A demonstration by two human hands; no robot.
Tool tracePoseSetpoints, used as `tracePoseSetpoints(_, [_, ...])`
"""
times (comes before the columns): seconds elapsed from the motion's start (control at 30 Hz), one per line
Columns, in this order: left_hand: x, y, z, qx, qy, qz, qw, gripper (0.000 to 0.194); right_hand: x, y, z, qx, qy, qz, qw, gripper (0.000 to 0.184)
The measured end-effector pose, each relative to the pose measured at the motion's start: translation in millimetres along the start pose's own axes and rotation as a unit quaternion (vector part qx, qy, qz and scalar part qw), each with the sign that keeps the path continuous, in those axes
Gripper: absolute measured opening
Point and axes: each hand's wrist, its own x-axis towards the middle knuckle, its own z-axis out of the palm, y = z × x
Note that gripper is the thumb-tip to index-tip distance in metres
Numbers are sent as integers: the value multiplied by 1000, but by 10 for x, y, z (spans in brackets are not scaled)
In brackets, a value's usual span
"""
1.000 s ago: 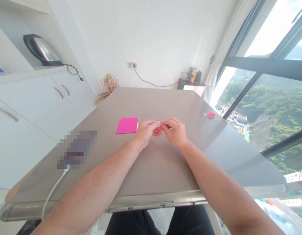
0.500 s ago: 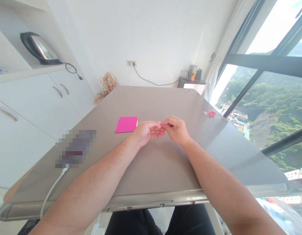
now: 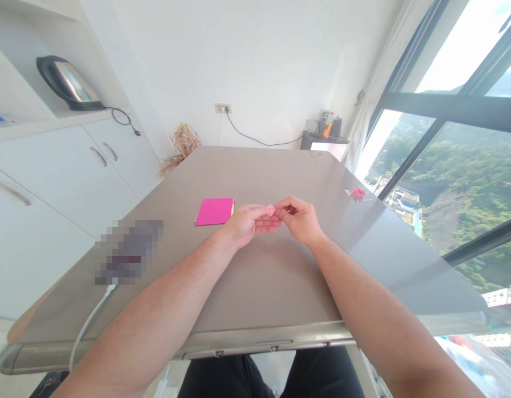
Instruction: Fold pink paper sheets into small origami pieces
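A small folded piece of pink paper point(image 3: 270, 210) is held between my two hands above the middle of the table. My left hand point(image 3: 247, 223) supports it from the left, thumb on top and the other fingers stretched beneath. From the right, my right hand point(image 3: 297, 219) pinches its edge between thumb and forefinger. The finer folds are too small to make out. Just left of my left hand lies a stack of coloured paper squares point(image 3: 215, 211), bright pink on top, with green and yellow edges peeking out.
On the grey table point(image 3: 255, 282), a pink folded paper piece point(image 3: 358, 192) lies near the right edge. A blurred-out device point(image 3: 128, 254) with a white cable point(image 3: 89, 320) lies at the left. A kettle point(image 3: 73, 83) stands on the shelf; a window point(image 3: 466, 155) is at the right.
My left fingers have opened out flatter beneath the pink paper, and more of it shows now. My right hand keeps pinching it. The paper stack stays in place.
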Motion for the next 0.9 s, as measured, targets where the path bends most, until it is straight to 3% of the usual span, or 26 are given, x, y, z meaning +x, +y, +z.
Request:
tracePoseSetpoints(0.13, [-6, -16, 21, 13, 1, 20, 1000, 33, 3, -43, -12, 19, 28, 47, 998, 13])
tracePoseSetpoints(0.23, [1, -54, 44, 35, 5, 58, 998, 41, 8, -84, -31, 17, 12, 86, 996, 10])
tracePoseSetpoints(0.47, [32, -135, 84, 122, 86, 162, 975, 44, 27, -61, -15, 38, -7, 129, 991, 19])
tracePoseSetpoints(0.63, [2, -123, 95, 167, 96, 162, 968, 43, 39, -6, -9, 78, -23, 136, 987, 15])
tracePoseSetpoints(0.9, [35, -165, 40, 218, 89, 152, 960, 38, 38, -7, -19, 49, -44, 147, 987, 11])
